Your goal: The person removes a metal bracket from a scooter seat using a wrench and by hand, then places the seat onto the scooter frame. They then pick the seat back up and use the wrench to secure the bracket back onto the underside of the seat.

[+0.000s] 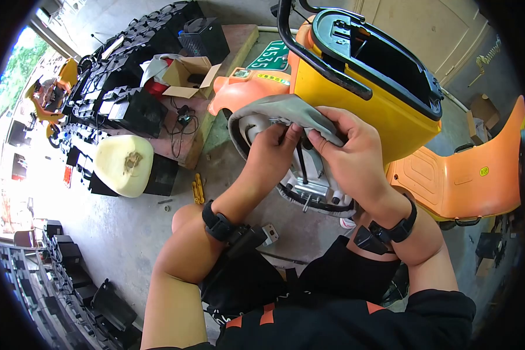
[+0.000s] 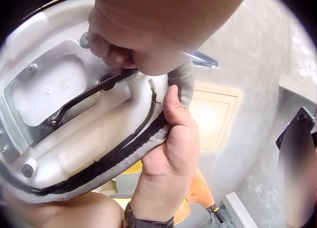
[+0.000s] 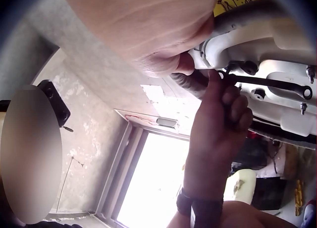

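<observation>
An upturned scooter seat (image 1: 318, 169) stands before me, its white plastic base and metal bracket facing up. Grey cover material (image 1: 280, 105) wraps its far end, with a black strip (image 2: 104, 163) along the rim. My right hand (image 1: 361, 154) grips the cover fold at the far right edge, thumb on the inside. Close beside it, my left hand (image 1: 274, 149) has its fingers curled at the cover's inner edge, thumb pressed against the material. A shiny metal piece (image 2: 204, 59) sticks out beside the left hand in the left wrist view. A black rod (image 2: 84, 99) crosses the base.
A yellow scooter box (image 1: 373, 111) stands right behind the seat, with an orange footboard (image 1: 426, 175) to the right. Rows of black batteries (image 1: 140, 111), a cardboard box (image 1: 186, 76) and a cream foam seat (image 1: 114, 163) lie left. A yellow tool (image 1: 198, 188) is on the floor.
</observation>
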